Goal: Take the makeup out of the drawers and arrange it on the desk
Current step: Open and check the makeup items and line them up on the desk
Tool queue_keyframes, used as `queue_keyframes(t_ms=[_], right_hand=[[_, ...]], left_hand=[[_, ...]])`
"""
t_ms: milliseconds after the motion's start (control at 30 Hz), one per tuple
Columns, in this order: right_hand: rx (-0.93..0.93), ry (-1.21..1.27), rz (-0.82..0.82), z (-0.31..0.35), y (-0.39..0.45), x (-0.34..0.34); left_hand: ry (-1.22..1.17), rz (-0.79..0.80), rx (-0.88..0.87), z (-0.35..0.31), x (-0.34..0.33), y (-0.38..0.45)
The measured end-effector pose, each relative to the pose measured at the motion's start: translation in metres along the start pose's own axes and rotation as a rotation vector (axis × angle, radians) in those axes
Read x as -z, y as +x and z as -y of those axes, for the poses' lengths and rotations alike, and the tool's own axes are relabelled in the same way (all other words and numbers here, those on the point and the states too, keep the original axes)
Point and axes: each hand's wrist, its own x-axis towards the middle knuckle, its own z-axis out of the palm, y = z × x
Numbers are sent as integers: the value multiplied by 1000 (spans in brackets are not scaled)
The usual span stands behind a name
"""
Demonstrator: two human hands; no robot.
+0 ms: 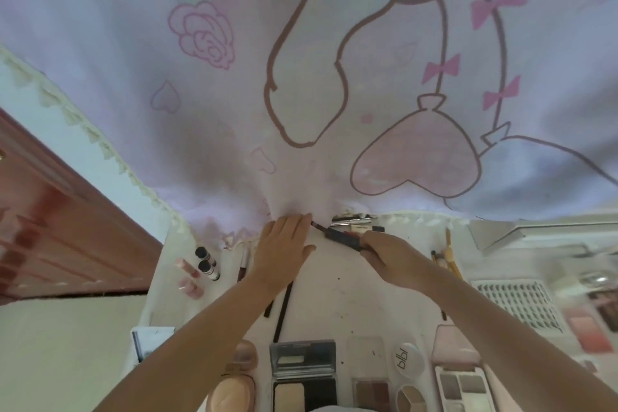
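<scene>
My right hand (389,256) is shut on a slim dark makeup stick (334,233) whose tip points left toward the curtain hem. My left hand (284,251) lies flat with its fingers spread, pressing against the hem of the pink cartoon curtain (301,94) at the back of the white desk (337,294). Behind the stick lie more tubes (357,222). Two dark pencils (282,308) rest under my left forearm. Open compacts and eyeshadow palettes (302,365) line the near edge.
Small bottles and pink lip glosses (199,269) stand at the desk's left. Brushes (448,257), a false-lash tray (521,306) and a blush pan (590,333) lie to the right. A reddish wooden door (60,227) is on the far left.
</scene>
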Motion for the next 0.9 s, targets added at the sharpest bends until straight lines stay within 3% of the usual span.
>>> queue_keyframes(t_ms=[67, 200, 433, 733, 900], right_hand=[[-1, 37, -51, 4, -4, 0], [-23, 162, -158, 13, -6, 0], [-95, 284, -234, 10, -17, 10], [7, 138, -149, 16, -17, 19], [71, 60, -127, 11, -17, 22]], left_hand=[[-14, -63, -34, -4, 4, 0], [-83, 68, -66, -5, 10, 1], [-182, 142, 29, 0, 18, -5], [-242, 246, 4, -12, 32, -5], [-271, 393, 56, -11, 35, -5]])
